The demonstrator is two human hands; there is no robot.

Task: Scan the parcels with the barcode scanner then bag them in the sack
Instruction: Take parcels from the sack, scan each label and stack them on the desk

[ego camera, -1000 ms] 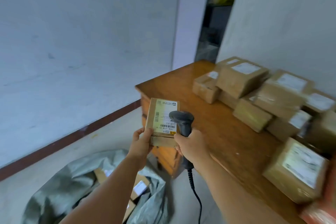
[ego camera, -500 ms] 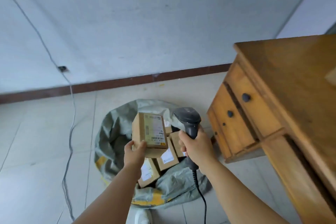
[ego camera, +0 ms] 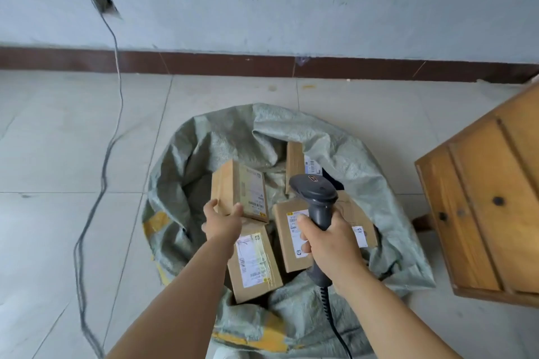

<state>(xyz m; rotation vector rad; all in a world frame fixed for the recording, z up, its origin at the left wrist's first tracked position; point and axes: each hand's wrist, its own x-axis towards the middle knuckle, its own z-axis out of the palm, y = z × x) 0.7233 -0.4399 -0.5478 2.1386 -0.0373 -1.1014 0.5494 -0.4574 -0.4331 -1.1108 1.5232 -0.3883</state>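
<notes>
My left hand [ego camera: 223, 220] pinches a small box [ego camera: 240, 191] by its near end, long side pointing away, right over the open sack [ego camera: 186, 183], while my right hand [ego camera: 329, 242] grips the scanner [ego camera: 316, 198].

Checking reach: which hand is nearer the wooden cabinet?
Right. The right hand, gripping the scanner, sits closer to the cabinet; the left hand, holding a parcel, is farther away.

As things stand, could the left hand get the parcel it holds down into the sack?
Probably yes. The left hand holds the parcel directly over the sack, whose mouth lies open; only parcels already inside sit below.
</notes>
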